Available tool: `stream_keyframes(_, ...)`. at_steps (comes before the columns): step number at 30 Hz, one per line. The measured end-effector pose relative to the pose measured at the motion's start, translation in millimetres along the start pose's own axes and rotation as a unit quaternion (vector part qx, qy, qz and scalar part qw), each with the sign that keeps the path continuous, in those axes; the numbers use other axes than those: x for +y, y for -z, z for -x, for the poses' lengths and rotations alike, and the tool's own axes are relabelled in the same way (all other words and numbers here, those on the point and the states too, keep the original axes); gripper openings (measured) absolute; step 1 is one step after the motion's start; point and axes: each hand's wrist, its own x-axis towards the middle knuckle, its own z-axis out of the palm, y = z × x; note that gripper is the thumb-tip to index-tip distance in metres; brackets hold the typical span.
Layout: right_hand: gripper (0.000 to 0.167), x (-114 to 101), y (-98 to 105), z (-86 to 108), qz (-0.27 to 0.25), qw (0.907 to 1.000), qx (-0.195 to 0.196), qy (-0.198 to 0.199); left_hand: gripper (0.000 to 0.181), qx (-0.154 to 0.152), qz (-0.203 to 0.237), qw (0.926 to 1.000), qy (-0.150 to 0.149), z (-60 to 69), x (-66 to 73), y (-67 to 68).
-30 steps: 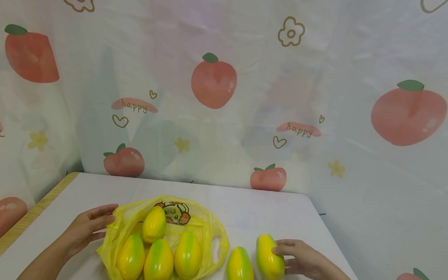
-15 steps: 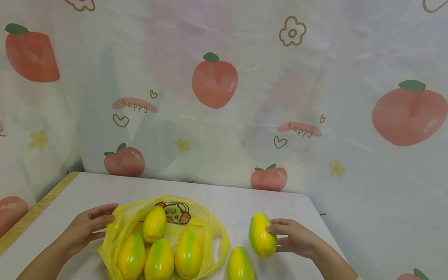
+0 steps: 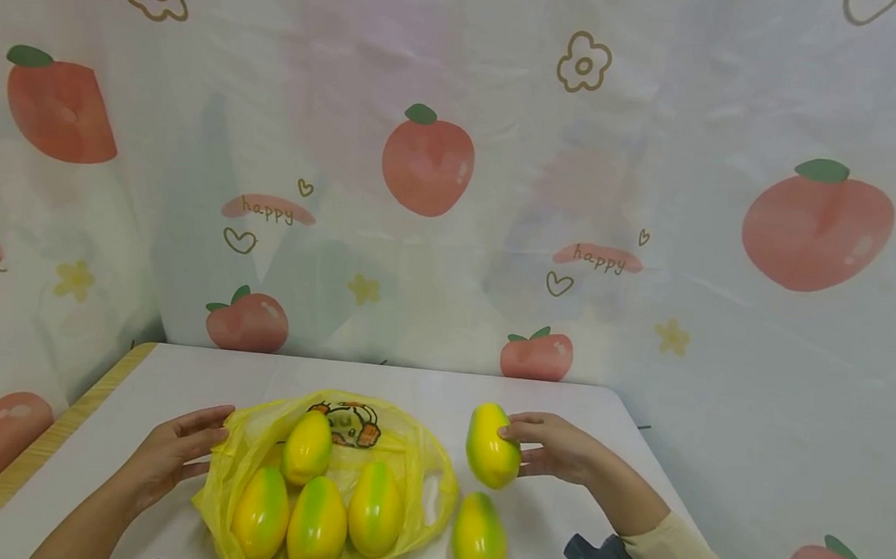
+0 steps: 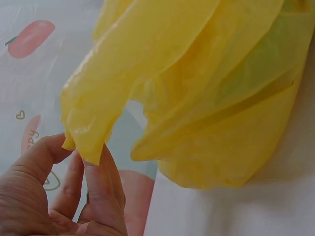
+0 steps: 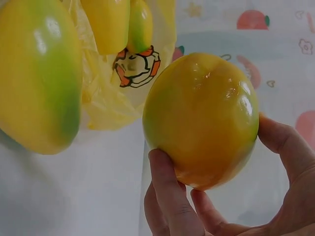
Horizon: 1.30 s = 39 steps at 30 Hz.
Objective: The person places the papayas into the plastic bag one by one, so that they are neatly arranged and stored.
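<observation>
My right hand (image 3: 557,448) holds a glossy yellow-green papaya (image 3: 492,445) above the table, right of the bag. In the right wrist view, thumb and fingers grip this papaya (image 5: 202,123) from opposite sides. Below it in the head view, another papaya (image 3: 479,537) lies on the table. A yellow plastic bag (image 3: 418,445) with a cartoon print lies with its mouth spread, several papayas (image 3: 317,524) inside. At its left edge is my left hand (image 3: 173,451); in the left wrist view, the left hand's fingers (image 4: 101,187) and thumb pinch a bag handle (image 4: 91,132).
A white-covered table (image 3: 413,382) with a wooden left edge (image 3: 105,390) carries everything. Behind it hangs a pale curtain (image 3: 479,256) printed with peaches. A dark strap-like piece (image 3: 593,557) shows by the right forearm.
My right hand has lifted the papaya and carried it leftward and farther back, toward the bag. The left hand and the bag have stayed in place.
</observation>
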Motion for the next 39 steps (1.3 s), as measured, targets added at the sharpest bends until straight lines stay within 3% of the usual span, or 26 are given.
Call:
stream_keyframes(7,0.066,-11.8,-14.0,-12.0,0.002,0.9999,0.012,-0.003,0.053,-0.001,0.0,1.0,0.001,0.5,-0.1,0.0)
stream_keyframes(13,0.062,-22.7,-23.1,-19.9,0.002,0.9999,-0.009,0.01,0.043,-0.008,0.005,0.9999,-0.005,0.5,-0.7,1.4)
stream_keyframes(18,0.059,-28.3,-31.7,-28.7,0.004,0.9998,0.0,0.018,0.039,-0.008,0.006,0.9999,-0.004,0.4,-0.9,1.8)
stream_keyframes(25,0.055,-30.7,-45.1,-43.0,-0.018,0.9996,0.018,0.009,0.042,-0.005,0.005,1.0,-0.003,-1.1,-0.3,0.4)
stream_keyframes(39,0.057,-34.9,-74.2,-57.3,-0.001,0.9999,-0.003,-0.013,0.045,0.0,0.005,1.0,0.0,-1.0,0.2,-0.5)
